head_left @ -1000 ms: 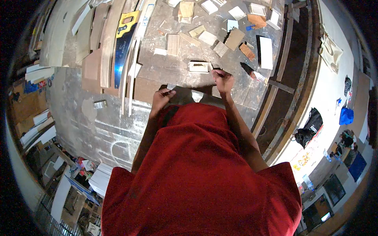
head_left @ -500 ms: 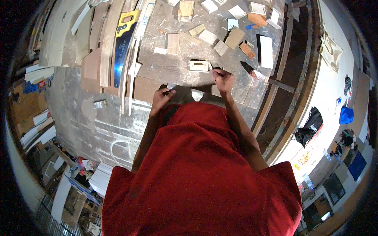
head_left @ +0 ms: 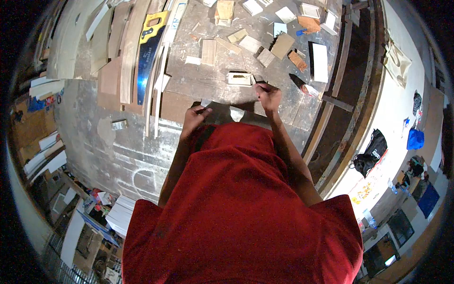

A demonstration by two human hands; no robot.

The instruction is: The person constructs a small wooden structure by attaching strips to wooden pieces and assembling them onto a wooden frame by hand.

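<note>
My left hand [head_left: 193, 118] is at the near edge of the work table, its fingers closed in a pinch. A small pale piece [head_left: 205, 102] shows just past its fingertips; whether the fingers grip it is unclear. Farther right, my right hand [head_left: 268, 98] is raised over the table edge with thumb and fingers pressed together. What it pinches is too small and dark to name. Just left of its fingertips lies a small pale wooden frame [head_left: 240, 78] with an oblong opening. To its right is a dark-bladed tool with a pale handle [head_left: 309, 90].
A handsaw with a yellow handle [head_left: 152, 29] lies among long wood strips on the left. Several small wood blocks and offcuts [head_left: 282, 45] are scattered across the work table [head_left: 198, 85]. A roll of tape [head_left: 119, 124] is at the left. Wooden beams [head_left: 347, 61] border a gap on the right.
</note>
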